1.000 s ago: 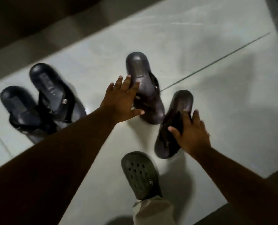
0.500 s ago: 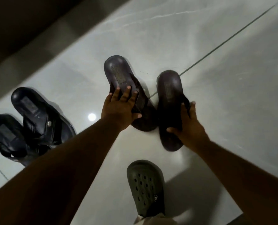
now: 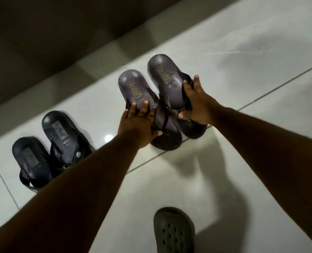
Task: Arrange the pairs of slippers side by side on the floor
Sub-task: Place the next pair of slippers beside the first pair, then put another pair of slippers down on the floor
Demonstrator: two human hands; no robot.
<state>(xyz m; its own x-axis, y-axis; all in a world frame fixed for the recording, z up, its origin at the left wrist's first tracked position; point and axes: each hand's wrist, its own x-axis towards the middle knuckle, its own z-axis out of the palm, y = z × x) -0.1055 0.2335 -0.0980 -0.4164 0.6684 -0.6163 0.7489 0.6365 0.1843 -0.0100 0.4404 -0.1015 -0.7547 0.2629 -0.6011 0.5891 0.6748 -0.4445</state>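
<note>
Two dark brown slippers lie side by side on the white tiled floor, heels pointing away from me. My left hand (image 3: pixel 139 123) rests on the strap of the left brown slipper (image 3: pixel 133 84), fingers spread over it and thumb around its side. On the right brown slipper (image 3: pixel 163 72), my right hand (image 3: pixel 197 105) grips the strap area from the right side. The two slippers touch along their inner edges. A pair of black slippers (image 3: pixel 60 132) lies side by side further left, partly hidden by my left forearm.
A low step or skirting (image 3: pixel 97 53) runs diagonally behind the slippers, with a dark wall above. My foot in a grey-green perforated clog (image 3: pixel 173 230) stands on the floor (image 3: pixel 242 52) at the bottom centre. Grout lines cross the tiles.
My right hand has swung the right brown slipper round and slid it left against the other one. The pair now lies parallel and has shifted toward the step.
</note>
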